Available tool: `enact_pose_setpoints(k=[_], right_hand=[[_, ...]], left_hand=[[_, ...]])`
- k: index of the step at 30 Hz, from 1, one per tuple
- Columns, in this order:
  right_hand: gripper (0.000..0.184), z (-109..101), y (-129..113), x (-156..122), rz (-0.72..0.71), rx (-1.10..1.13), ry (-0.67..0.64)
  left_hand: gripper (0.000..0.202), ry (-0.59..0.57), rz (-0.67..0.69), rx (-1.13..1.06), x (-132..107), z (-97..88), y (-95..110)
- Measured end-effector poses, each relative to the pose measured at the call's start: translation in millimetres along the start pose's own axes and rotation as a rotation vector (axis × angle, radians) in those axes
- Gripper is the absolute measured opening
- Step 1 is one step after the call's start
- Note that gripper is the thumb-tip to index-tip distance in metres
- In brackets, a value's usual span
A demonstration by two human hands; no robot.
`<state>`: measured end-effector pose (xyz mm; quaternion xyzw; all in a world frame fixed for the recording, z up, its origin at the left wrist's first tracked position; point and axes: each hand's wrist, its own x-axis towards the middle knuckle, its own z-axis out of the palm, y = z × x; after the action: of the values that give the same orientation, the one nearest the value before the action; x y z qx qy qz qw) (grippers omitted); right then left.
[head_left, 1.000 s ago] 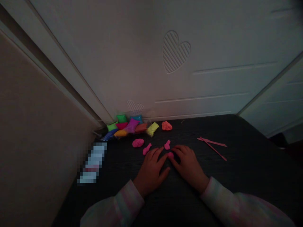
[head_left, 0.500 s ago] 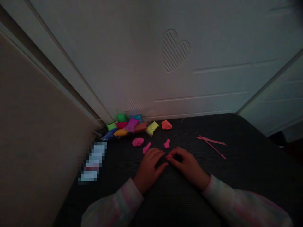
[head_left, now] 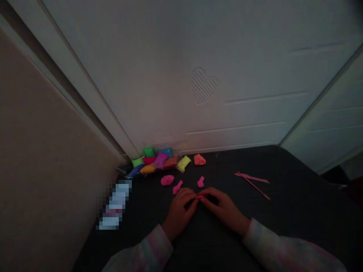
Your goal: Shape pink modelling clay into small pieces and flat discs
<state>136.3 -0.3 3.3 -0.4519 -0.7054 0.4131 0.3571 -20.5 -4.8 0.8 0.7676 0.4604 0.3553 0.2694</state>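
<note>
On the dark surface my left hand and my right hand meet at their fingertips. Both pinch one small pink clay piece between them. Just beyond the fingers lie three more pink clay lumps: one at the left, one by my left hand, one ahead. An orange clay lump sits farther back. The light is dim.
A heap of coloured clay packets lies against the white panel with an embossed heart. Two thin pink modelling sticks lie to the right. A blurred flat package rests at the left, beside a beige wall.
My fingers have gone from lying flatter on the surface to a pinch on the pink piece. The view has tilted up, so everything sits lower in the picture.
</note>
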Motion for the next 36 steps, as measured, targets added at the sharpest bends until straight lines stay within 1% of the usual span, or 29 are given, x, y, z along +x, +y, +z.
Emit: enact_pose_setpoints(k=[3, 5, 8, 10, 12, 14, 16, 17, 19, 22, 26, 29, 32, 36], right_hand=[[0.017, -2, -9, 6, 0.017, 0.013, 0.064], [0.018, -9, -22, 15, -0.015, 0.006, 0.106], [0.020, -27, -53, 31, -0.099, 0.044, 0.138], [0.020, -39, -74, 40, -0.151, 0.116, 0.164], [0.020, -47, -92, 47, -0.182, 0.170, 0.173], [0.020, -51, -104, 52, -0.191, 0.227, 0.183], [0.021, -52, -110, 55, -0.193, 0.289, 0.176], [0.021, -52, -112, 56, -0.193, 0.313, 0.170], [0.021, -52, -113, 57, -0.185, 0.326, 0.173], [0.021, -52, -110, 57, -0.148, 0.269, 0.177], [0.021, -54, -107, 54, -0.129, 0.189, 0.139], [0.021, -53, -110, 50, -0.102, 0.185, 0.117], [0.017, -52, -113, 48, -0.108, 0.175, 0.123], [0.014, -52, -115, 47, -0.122, 0.123, 0.138]], left_hand=[[0.015, 0.048, -0.059, -0.037, 8, -5.9, 10], [0.016, 0.086, -0.073, -0.061, 18, -15.2, 21], [0.015, 0.121, -0.026, -0.141, 39, -34.5, 44], [0.015, 0.211, 0.018, -0.194, 53, -47.4, 60], [0.016, 0.269, 0.037, -0.235, 63, -57.6, 76], [0.016, 0.308, 0.041, -0.279, 70, -64.1, 88], [0.016, 0.367, 0.023, -0.312, 74, -67.0, 96], [0.016, 0.383, 0.027, -0.327, 75, -67.5, 98], [0.016, 0.367, 0.041, -0.345, 77, -67.5, 98], [0.016, 0.328, 0.034, -0.326, 77, -67.8, 90], [0.014, 0.303, -0.010, -0.247, 74, -71.6, 83], [0.014, 0.272, -0.031, -0.225, 71, -74.3, 85], [0.014, 0.311, -0.056, -0.276, 69, -74.0, 88], [0.013, 0.291, -0.052, -0.280, 67, -72.5, 87]])
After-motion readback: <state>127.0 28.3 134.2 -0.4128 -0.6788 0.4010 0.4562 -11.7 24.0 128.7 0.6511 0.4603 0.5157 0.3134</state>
